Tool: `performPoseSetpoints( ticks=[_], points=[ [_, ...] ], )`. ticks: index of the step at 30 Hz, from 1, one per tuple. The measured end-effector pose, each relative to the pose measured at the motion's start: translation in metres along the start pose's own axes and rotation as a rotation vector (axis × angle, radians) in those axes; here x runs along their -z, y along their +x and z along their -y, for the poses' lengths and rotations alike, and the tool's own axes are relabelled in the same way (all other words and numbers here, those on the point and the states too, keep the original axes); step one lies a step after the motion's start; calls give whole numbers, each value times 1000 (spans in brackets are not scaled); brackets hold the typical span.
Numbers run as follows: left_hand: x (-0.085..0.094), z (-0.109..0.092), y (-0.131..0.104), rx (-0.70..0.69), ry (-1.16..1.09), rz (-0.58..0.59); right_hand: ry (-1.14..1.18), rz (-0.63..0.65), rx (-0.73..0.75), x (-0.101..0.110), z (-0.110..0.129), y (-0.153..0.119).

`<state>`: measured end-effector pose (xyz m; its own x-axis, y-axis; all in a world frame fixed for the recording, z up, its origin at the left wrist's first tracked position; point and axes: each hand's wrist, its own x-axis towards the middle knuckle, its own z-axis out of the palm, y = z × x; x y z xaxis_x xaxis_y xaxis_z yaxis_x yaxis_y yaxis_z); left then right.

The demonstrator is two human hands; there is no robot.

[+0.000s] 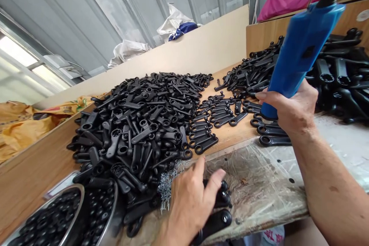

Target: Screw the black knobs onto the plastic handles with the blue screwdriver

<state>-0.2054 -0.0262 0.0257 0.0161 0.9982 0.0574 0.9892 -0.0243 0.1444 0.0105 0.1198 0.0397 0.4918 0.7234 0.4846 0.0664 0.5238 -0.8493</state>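
Observation:
My right hand [300,109] is wrapped round the lower end of a blue electric screwdriver [296,52]. The tool tilts, its black cord running up from the top and its tip low over a row of black plastic crank-arm-like parts [273,140]. Near the bench's front edge, my left hand [193,194] reaches forward, thumb and index finger apart. Beneath and beside it lie a few black arm parts [221,219], partly covered by the hand. A small heap of silver screws [167,184] sits just left of that hand.
A large pile of black arm parts [138,115] fills the left of the bench [245,177], with more heaped at the right [340,73]. Short rows [201,134] lie between. Two metal-rimmed bowls [82,196] of small black pieces stand front left. A wooden board [219,42] borders the back.

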Motion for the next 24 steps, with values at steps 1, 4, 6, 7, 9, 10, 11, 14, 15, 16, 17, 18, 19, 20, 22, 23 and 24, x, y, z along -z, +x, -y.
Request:
performPoseSetpoints(
  ticks=[1, 4, 6, 7, 9, 10, 11, 14, 15, 16, 17, 18, 19, 20, 22, 23, 24],
  points=[
    [4, 4, 10, 2, 18, -6, 2, 3, 3, 0, -1, 0],
    [12, 11, 50, -7, 86, -6, 6, -7, 8, -1, -1, 1],
    [15, 13, 79, -24, 111, 11, 4, -13, -1, -1, -1, 1],
    [15, 14, 93, -33, 120, 25, 6, -11, -4, -1, 0, 1],
    [13, 14, 114, -57, 133, 66, 23, 1, 4, -1, 0, 1],
    [11, 13, 122, -69, 136, 89, 32, 9, 17, -2, 1, 1],
    [9, 12, 127, -81, 140, 114, 40, 16, 33, -2, 1, 0],
    [2, 7, 133, -102, 156, 179, 62, 45, 80, -4, 0, 0],
    [0, 5, 133, -102, 166, 196, 72, 57, 95, -5, 0, 0],
    [-3, 2, 132, -99, 178, 209, 76, 69, 109, -6, -1, 0],
    [-5, -1, 132, -96, 191, 222, 71, 80, 121, -6, -2, 0],
    [-7, -3, 132, -95, 204, 236, 56, 89, 132, -7, -2, -1],
    [-9, -6, 132, -94, 218, 252, 40, 96, 140, -7, -3, -1],
    [-10, -9, 132, -94, 232, 268, 29, 101, 145, -7, -3, -1],
    [-11, -13, 134, -100, 258, 305, 24, 99, 144, -7, -4, -1],
    [-11, -14, 134, -106, 268, 323, 29, 98, 139, -7, -4, -1],
    [-11, -15, 134, -116, 277, 340, 36, 97, 130, -7, -4, -1]
  ],
)
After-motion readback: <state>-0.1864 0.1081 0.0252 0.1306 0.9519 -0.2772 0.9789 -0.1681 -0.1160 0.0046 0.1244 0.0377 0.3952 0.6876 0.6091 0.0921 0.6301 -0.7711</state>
